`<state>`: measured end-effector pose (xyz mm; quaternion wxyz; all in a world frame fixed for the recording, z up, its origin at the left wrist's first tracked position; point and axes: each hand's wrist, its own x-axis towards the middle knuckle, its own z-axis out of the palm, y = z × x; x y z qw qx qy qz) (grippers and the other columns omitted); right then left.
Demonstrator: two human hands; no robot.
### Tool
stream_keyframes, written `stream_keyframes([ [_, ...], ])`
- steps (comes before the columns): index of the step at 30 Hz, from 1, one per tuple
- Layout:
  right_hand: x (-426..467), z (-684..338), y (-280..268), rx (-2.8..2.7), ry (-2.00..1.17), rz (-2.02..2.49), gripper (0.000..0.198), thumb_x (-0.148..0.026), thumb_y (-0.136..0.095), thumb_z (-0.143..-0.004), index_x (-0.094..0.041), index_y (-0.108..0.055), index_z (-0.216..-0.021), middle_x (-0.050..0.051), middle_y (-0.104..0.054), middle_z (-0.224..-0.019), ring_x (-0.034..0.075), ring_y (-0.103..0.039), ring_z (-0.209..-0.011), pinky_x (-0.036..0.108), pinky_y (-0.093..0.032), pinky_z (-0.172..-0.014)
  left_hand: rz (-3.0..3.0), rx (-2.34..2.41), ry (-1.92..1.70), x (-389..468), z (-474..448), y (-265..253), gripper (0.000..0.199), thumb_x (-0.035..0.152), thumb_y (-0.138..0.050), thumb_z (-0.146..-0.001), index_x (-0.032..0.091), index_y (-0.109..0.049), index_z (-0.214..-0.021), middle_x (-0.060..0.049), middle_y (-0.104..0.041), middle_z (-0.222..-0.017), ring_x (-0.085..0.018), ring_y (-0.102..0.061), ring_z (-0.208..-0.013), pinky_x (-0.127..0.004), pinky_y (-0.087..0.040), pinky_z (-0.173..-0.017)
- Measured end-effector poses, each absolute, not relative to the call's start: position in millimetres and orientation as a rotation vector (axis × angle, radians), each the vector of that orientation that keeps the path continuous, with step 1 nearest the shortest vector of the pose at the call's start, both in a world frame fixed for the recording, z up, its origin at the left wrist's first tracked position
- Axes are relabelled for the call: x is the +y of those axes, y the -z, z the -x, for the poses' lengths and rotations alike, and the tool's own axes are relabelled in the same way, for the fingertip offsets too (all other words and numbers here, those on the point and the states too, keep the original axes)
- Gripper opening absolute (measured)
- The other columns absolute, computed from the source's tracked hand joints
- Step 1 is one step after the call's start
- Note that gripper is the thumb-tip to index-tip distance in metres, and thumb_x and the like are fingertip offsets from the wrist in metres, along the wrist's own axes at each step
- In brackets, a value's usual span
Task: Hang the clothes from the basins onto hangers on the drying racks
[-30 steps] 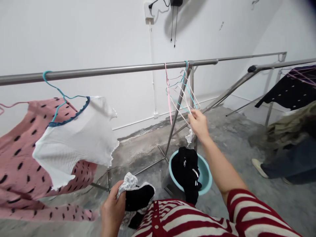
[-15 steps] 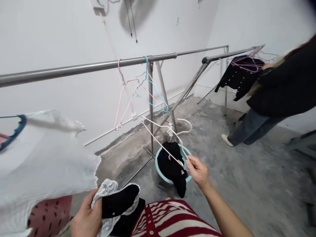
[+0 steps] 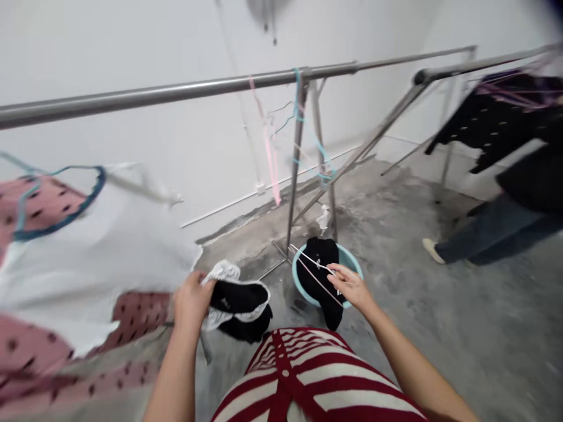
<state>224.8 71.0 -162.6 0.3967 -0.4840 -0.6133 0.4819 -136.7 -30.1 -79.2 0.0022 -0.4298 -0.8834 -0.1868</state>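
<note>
Pink spotted fabric (image 3: pixel 35 205) and a white ribbed top (image 3: pixel 92 258) hang at far left under the steel rail (image 3: pixel 176 92). Next, the left hand (image 3: pixel 190 300) clutches a black garment with white lace trim (image 3: pixel 237 299). Further right, the right hand (image 3: pixel 352 287) pinches a pale wire hanger (image 3: pixel 314 268) above the teal basin (image 3: pixel 354 266) holding dark laundry. Seemingly the garment is about to be hung: the hanger's arm must enter its neck opening.
</note>
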Motion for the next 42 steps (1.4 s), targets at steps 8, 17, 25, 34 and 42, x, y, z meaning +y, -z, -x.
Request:
stream_keyframes([
  [8, 51, -179, 108, -1.609, -1.772, 1.038, 0.026, -0.042, -0.063, -0.073, -0.02, -0.066, -0.087, -0.006, -0.041, -0.043, 0.007, -0.03, -0.038, 0.021, -0.018, -0.038, 1.281, -2.83, 0.52, 2, 122, 74, 0.031, 0.03, -0.051, -0.081, 0.014, -0.064, -0.105, -0.011, -0.07, -0.101, -0.022, -0.064, -0.093, -0.027, -0.044, -0.077],
  [17, 49, -106, 145, -1.664, -1.534, 0.911, 0.023, -0.038, -0.064, -0.073, -0.017, -0.068, -0.08, -0.001, -0.055, -0.058, 0.008, -0.045, -0.049, 0.022, -0.034, -0.045, 1.886, -2.449, 0.776, -10, 32, 99, 0.031, 0.035, -0.052, -0.089, 0.017, -0.056, -0.114, -0.009, -0.059, -0.116, -0.019, -0.059, -0.099, -0.039, -0.051, -0.085],
  [25, 71, -133, 133, -1.436, -1.601, 0.785, 0.016, -0.031, -0.073, -0.066, -0.019, -0.07, -0.076, -0.005, -0.05, -0.043, 0.006, -0.038, -0.037, 0.019, -0.026, -0.037, 1.829, -2.057, 1.005, -62, 72, 75, 0.022, 0.03, -0.053, -0.088, 0.02, -0.062, -0.106, -0.007, -0.067, -0.098, -0.015, -0.063, -0.09, -0.024, -0.051, -0.077],
  [34, 68, -135, 112, -1.591, -1.711, 0.745, 0.02, -0.034, -0.075, -0.064, -0.018, -0.071, -0.075, -0.002, -0.055, -0.048, 0.005, -0.038, -0.037, 0.02, -0.027, -0.037, 2.4, -1.702, 0.522, -26, 73, 26, 0.031, 0.04, -0.042, -0.092, 0.018, -0.064, -0.095, -0.006, -0.067, -0.081, -0.015, -0.06, -0.073, -0.025, -0.045, -0.062],
  [42, 119, -170, 152, -1.516, -1.88, 0.77, 0.058, -0.064, -0.061, -0.066, -0.021, -0.064, -0.105, 0.005, -0.067, -0.084, 0.015, -0.06, -0.064, 0.03, -0.049, -0.061, 2.67, -1.724, 0.365, -12, 75, 12, 0.045, 0.043, -0.031, -0.096, 0.018, -0.062, -0.073, 0.0, -0.059, -0.062, -0.009, -0.051, -0.058, -0.021, -0.036, -0.054],
])
